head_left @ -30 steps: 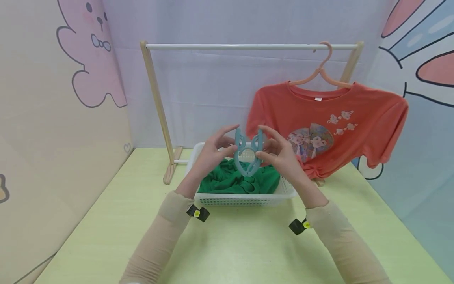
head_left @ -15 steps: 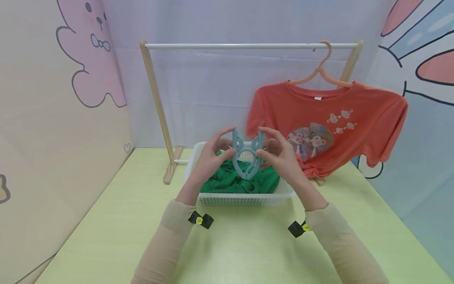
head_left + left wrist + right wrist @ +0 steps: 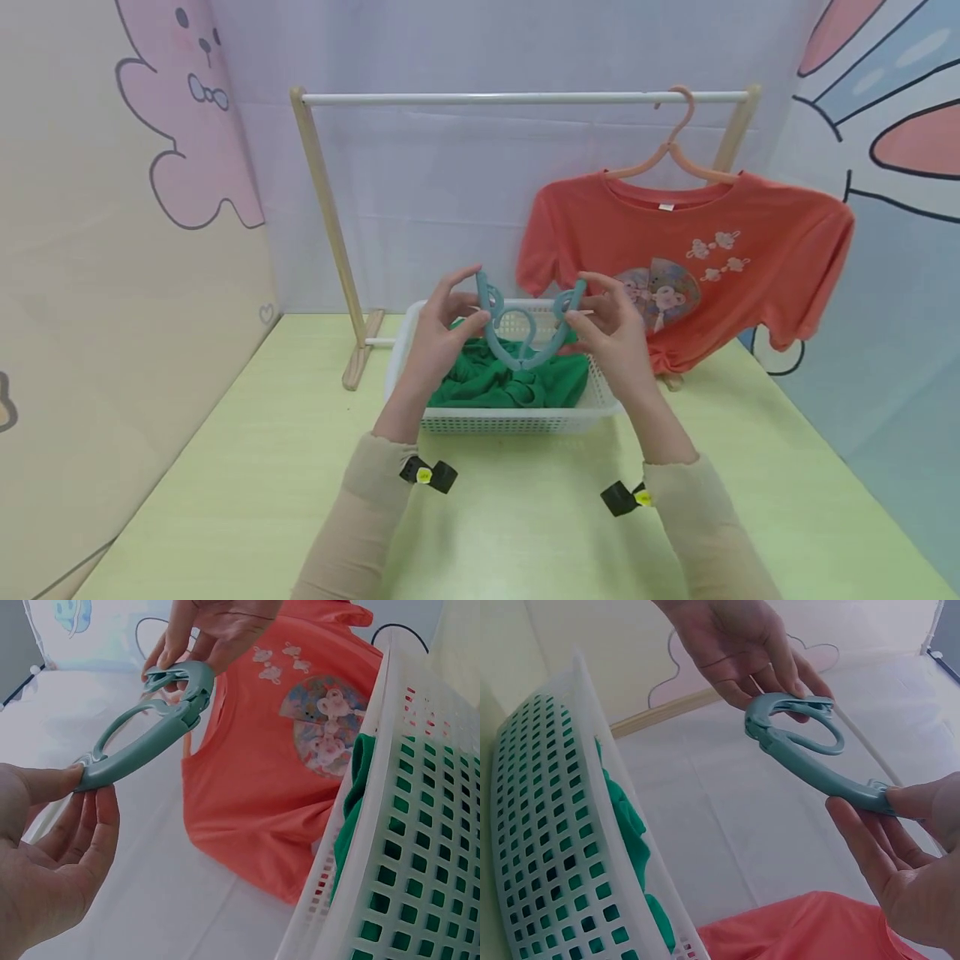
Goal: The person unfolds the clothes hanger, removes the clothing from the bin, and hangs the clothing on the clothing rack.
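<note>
A blue-green folding clothes hanger (image 3: 521, 364) is held up over the basket, its two arms spread into a V with the hook curled between them. My left hand (image 3: 444, 329) pinches the tip of one arm between thumb and fingers. On the opposite arm, my right hand (image 3: 613, 329) has the same kind of pinch. In the left wrist view the hanger (image 3: 142, 746) shows its hinge near the far hand. Below it, a crumpled green garment (image 3: 517, 387) lies in the white plastic basket (image 3: 517, 422).
Behind the basket stands a rack with a white rail (image 3: 465, 98) and wooden posts. A coral T-shirt (image 3: 720, 275) hangs at its right end on a peach hanger (image 3: 670, 150). All stand on a pale yellow-green table (image 3: 517, 517).
The hanger's arms have swung apart, from nearly upright to a wide V. My hands have moved away from each other, still pinching the arms.
</note>
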